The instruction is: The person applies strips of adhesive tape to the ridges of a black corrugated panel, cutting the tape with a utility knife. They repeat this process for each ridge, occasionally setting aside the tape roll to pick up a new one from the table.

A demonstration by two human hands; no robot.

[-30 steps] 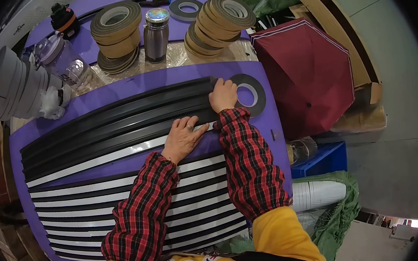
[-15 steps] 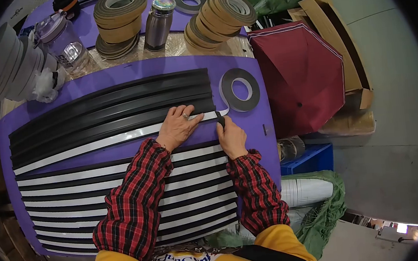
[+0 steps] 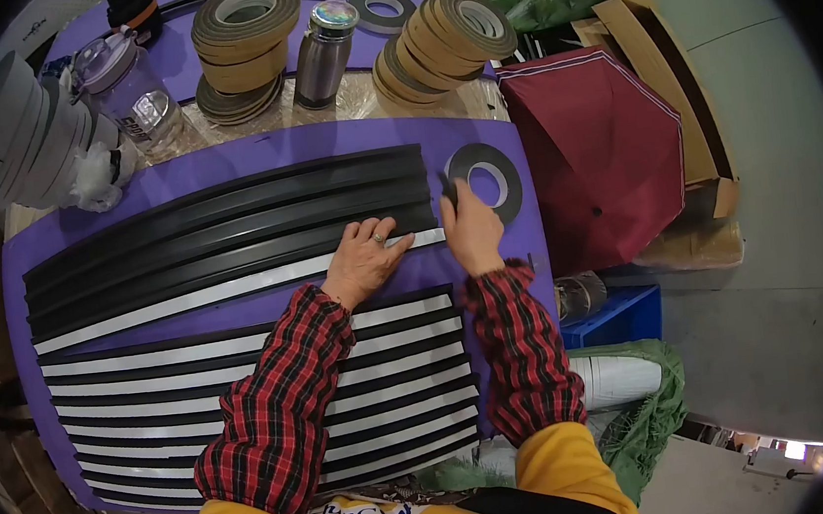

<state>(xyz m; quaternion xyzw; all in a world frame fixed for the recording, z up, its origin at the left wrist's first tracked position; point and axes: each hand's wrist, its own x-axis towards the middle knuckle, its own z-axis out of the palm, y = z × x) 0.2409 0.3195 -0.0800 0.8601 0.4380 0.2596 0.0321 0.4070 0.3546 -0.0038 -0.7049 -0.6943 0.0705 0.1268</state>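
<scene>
My left hand [image 3: 364,261] lies with its fingers spread over the lowest black strip, on the right end of the white tape [image 3: 236,287] that runs along it. My right hand [image 3: 473,226] is closed around a small black tool [image 3: 449,187], just left of the dark tape roll [image 3: 504,184]. Bare black strips [image 3: 229,215] lie side by side above the taped one. Below them, several black strips with white tape [image 3: 156,383] are lined up on the purple surface [image 3: 165,170].
Stacked foam tape rolls [image 3: 247,45], a steel flask [image 3: 325,57] and a clear bottle [image 3: 134,105] stand beyond the strips. A dark red umbrella [image 3: 600,159], a cardboard box [image 3: 678,93] and a blue crate [image 3: 621,321] are to the right.
My right hand has moved up and right with the black tool, towards the roll. The tape no longer joins the strip to the roll. My left hand stays on the strip.
</scene>
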